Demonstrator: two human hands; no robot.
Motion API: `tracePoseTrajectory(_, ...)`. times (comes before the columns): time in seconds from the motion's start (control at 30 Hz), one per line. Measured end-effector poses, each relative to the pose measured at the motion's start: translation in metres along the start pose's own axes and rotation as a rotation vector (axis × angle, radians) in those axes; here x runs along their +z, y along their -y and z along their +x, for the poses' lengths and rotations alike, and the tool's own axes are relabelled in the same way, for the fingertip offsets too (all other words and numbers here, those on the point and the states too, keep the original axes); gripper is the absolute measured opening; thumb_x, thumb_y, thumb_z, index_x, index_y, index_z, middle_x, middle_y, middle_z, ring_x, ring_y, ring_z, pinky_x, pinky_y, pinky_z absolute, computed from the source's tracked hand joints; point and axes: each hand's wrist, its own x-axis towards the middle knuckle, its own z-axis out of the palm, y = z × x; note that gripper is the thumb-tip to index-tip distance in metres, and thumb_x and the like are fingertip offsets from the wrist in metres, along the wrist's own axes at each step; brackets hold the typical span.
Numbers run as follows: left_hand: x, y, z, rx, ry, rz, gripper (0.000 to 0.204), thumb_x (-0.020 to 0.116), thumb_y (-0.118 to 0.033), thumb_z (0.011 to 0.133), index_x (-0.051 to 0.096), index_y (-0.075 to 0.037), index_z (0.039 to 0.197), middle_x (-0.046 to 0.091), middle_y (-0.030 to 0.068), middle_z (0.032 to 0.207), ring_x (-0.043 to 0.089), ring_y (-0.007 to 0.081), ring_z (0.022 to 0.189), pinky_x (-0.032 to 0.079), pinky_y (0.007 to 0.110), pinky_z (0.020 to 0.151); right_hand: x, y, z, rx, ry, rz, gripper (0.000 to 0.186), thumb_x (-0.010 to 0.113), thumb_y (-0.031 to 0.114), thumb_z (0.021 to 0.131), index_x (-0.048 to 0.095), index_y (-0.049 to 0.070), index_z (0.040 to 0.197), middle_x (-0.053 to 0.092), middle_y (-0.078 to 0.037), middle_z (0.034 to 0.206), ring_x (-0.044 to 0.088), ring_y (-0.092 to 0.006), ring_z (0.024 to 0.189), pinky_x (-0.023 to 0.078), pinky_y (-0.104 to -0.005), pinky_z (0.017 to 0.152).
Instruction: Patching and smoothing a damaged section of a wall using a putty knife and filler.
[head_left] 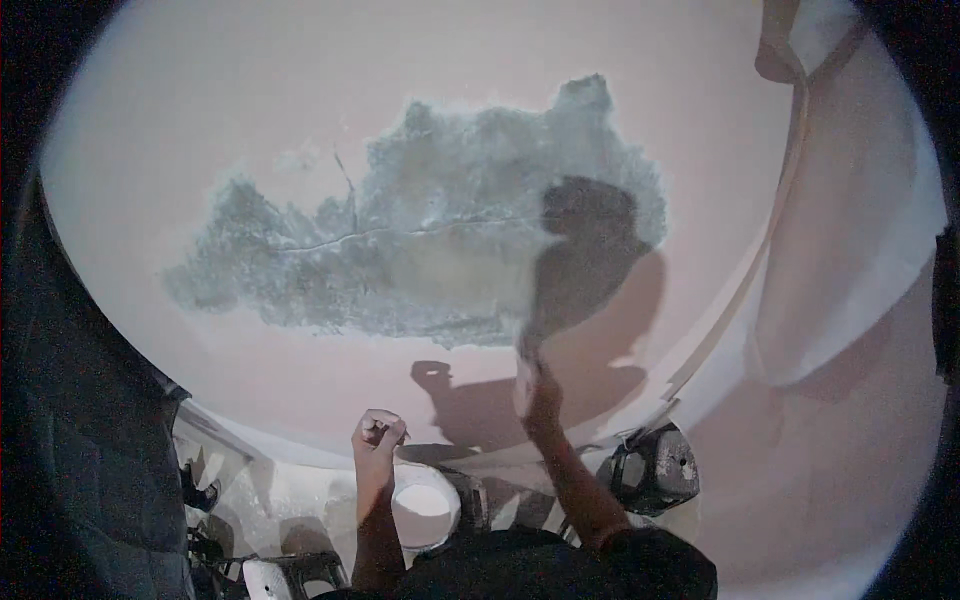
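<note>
A pale pink wall (300, 400) with a large bare grey patch (450, 270) fills most of the view. A long thin crack runs across the patch, and a shorter one rises at its left. My right hand (540, 395) is raised to the wall just below the patch's lower edge. It is blurred and turned away, so its fingers and anything in them do not show clearly. Lower and to the left, my left hand (380, 430) is held up with its fingers curled in; whatever they may hold is hidden. My shadow falls on the wall and the patch's right part.
Below, between my arms, is a round white bucket (424, 508) with pale pinkish contents. A dark plastic stool (655, 470) stands to the right. Another dark stool (310, 570) is at the lower left. Pale sheeting (850, 270) hangs at the right, dark cloth (90, 430) at the left.
</note>
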Motion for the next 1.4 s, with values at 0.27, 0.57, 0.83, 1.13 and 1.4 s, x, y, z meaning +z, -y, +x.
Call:
tracePoseTrajectory(0.27, -0.023, -0.02, 0.007, -0.019, 0.014, -0.048, 0.01, 0.063, 0.0, 0.083, 0.056, -0.006, 0.084, 0.056, 0.002, 0.075, 0.055, 0.0121, 0.066, 0.041, 0.025, 0.061, 0.073, 0.15, 0.164, -0.261, 0.038, -0.484, 0.059, 0.048, 0.003, 0.084, 0.04, 0.015, 0.141, 0.059, -0.024, 0.102, 0.06, -0.0415, 0.085, 0.05, -0.0468, 0.07)
tracePoseTrajectory(0.57, -0.094, -0.035, 0.023, -0.022, 0.044, -0.034, 0.009, 0.062, 0.0, 0.083, 0.056, -0.006, 0.084, 0.057, 0.003, 0.076, 0.055, 0.0125, 0.066, 0.042, 0.025, 0.061, 0.096, 0.008, -0.04, -0.17, 0.216, -0.608, 0.038, 0.055, 0.011, 0.089, 0.05, 0.002, 0.125, 0.061, -0.023, 0.089, 0.06, -0.0415, 0.073, 0.05, -0.0472, 0.064)
tracePoseTrajectory(0.83, -0.143, -0.055, 0.045, -0.044, 0.09, -0.042, 0.008, 0.062, 0.0, 0.084, 0.056, -0.005, 0.085, 0.057, 0.0029, 0.073, 0.055, 0.0116, 0.066, 0.042, 0.024, 0.062, 0.126, 0.077, 0.037, -0.202, 0.036, -0.773, 0.057, 0.057, 0.009, 0.085, 0.042, 0.017, 0.139, 0.06, -0.022, 0.107, 0.061, -0.0385, 0.073, 0.051, -0.0454, 0.062)
tracePoseTrajectory(1.13, -0.176, -0.035, 0.065, -0.073, 0.13, -0.055, 0.01, 0.063, 0.003, 0.084, 0.055, -0.004, 0.087, 0.056, 0.0025, 0.075, 0.056, 0.0119, 0.066, 0.046, 0.026, 0.061, 0.14, 0.161, 0.112, -0.194, -0.053, -0.629, 0.047, 0.053, 0.007, 0.09, 0.048, 0.014, 0.136, 0.059, -0.025, 0.079, 0.059, -0.0386, 0.064, 0.046, -0.0441, 0.058)
tracePoseTrajectory(1.4, -0.175, -0.04, 0.065, -0.054, 0.146, -0.111, 0.011, 0.064, 0.002, 0.084, 0.056, -0.004, 0.089, 0.058, 0.003, 0.075, 0.057, 0.0125, 0.067, 0.047, 0.026, 0.062, 0.136, 0.085, -0.024, -0.024, 0.053, -0.576, 0.047, 0.053, 0.007, 0.092, 0.048, 0.018, 0.137, 0.059, -0.025, 0.079, 0.056, -0.0406, 0.064, 0.045, -0.043, 0.055)
